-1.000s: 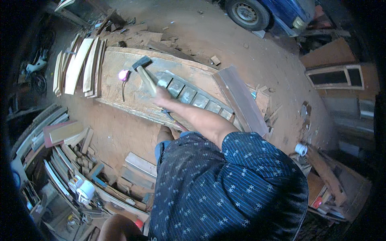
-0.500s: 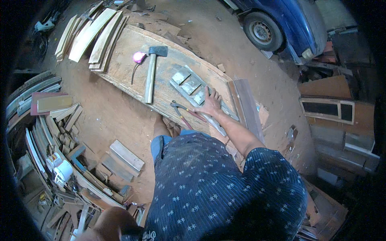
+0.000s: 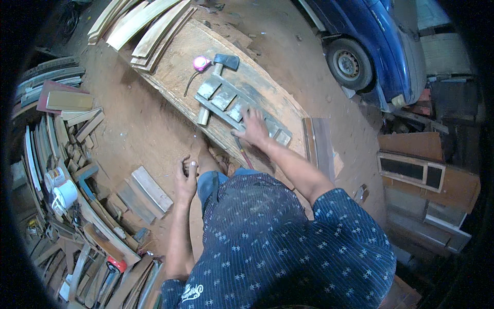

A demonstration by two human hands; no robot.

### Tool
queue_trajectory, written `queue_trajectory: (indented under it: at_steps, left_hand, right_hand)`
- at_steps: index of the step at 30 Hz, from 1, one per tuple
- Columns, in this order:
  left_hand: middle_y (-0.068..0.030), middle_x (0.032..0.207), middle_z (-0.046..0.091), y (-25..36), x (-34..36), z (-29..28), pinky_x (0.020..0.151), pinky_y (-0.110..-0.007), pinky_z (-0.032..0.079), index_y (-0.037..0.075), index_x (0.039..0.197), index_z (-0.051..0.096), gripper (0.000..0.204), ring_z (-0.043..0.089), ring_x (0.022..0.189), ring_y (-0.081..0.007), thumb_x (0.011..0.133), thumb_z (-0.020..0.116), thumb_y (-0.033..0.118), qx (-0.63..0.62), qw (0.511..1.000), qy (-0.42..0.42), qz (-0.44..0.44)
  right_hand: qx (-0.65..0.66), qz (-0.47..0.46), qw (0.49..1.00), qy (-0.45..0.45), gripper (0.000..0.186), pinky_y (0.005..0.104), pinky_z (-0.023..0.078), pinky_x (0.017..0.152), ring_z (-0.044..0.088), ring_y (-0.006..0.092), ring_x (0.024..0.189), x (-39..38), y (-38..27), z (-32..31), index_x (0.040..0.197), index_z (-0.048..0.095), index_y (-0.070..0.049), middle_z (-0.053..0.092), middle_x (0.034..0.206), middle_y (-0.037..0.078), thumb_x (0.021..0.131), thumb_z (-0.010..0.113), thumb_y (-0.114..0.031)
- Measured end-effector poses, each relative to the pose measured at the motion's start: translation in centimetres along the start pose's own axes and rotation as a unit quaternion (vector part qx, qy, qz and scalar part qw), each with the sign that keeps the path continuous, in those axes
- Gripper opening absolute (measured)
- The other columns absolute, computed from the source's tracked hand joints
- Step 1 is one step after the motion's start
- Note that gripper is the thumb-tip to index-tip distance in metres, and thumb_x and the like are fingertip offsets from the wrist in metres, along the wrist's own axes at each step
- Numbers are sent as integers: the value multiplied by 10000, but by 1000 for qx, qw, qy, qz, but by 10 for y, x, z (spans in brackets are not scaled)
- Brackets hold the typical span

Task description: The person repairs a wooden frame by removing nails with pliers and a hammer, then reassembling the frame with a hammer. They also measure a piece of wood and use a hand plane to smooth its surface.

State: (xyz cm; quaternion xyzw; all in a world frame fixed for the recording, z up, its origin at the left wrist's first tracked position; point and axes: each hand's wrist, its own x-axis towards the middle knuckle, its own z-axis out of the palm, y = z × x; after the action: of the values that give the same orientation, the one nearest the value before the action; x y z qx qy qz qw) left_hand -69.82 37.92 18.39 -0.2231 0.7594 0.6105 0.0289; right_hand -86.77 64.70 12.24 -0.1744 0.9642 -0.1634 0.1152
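Note:
My right hand (image 3: 254,129) rests over a long grey slotted piece (image 3: 222,97) with pale rectangular plates, its thumb at the near edge and its fingers bent over the top. That piece lies slantwise across the handle of a hatchet (image 3: 226,62) on the wooden bench. Only the dark head and the handle's ends show. Beside the hatchet head sits a pink tape measure (image 3: 201,63) with a dark strap. Red-handled pincers (image 3: 245,154) lie partly hidden by my right hand and the piece. My left hand (image 3: 186,176) is raised off the bench's near side, fingers loosely bent, holding nothing.
Curved pale planks (image 3: 159,31) are stacked at the bench's far left end. A brown board (image 3: 321,144) stands along its right end. Wood offcuts and a white bucket (image 3: 64,194) crowd the left. A blue vehicle (image 3: 381,56) stands at the far right.
The slotted piece has moved left with my right hand, from beside the pincers onto the hatchet handle. My left hand has come up into view. The whole view has shifted a little.

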Motion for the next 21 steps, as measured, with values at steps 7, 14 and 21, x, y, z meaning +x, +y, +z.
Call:
queue_trajectory:
  at_steps: [7, 14, 21]
  left_hand:
    - [-109, 935, 659, -53, -24, -18, 708, -304, 552, -11, 1271, 580, 378, 636, 798, -154, 1011, 593, 263, 15, 995, 0, -101]
    - [-83, 872, 659, -37, 3, -30, 672, -289, 524, -1, 1178, 620, 335, 624, 745, -130, 985, 636, 274, 54, 997, -26, -54]
    - [-173, 1232, 645, -57, 76, -10, 957, -359, 497, -12, 1318, 584, 497, 624, 1114, -238, 1031, 541, 392, 40, 992, -105, -65]
  right_hand:
    - [-126, 1, 991, -40, 551, 468, 507, 892, 583, 411, 1068, -109, -23, 73, 1342, 460, 48, 558, 1203, 219, 861, 602, -179]
    - [-105, 44, 992, -60, 482, 513, 459, 881, 539, 434, 1046, -134, -9, 91, 1203, 518, 66, 518, 1125, 244, 843, 654, -223]
    - [171, 189, 964, -69, 283, 505, 482, 789, 597, 464, 898, -121, -60, 46, 1066, 548, 33, 580, 1027, 285, 862, 601, -157]
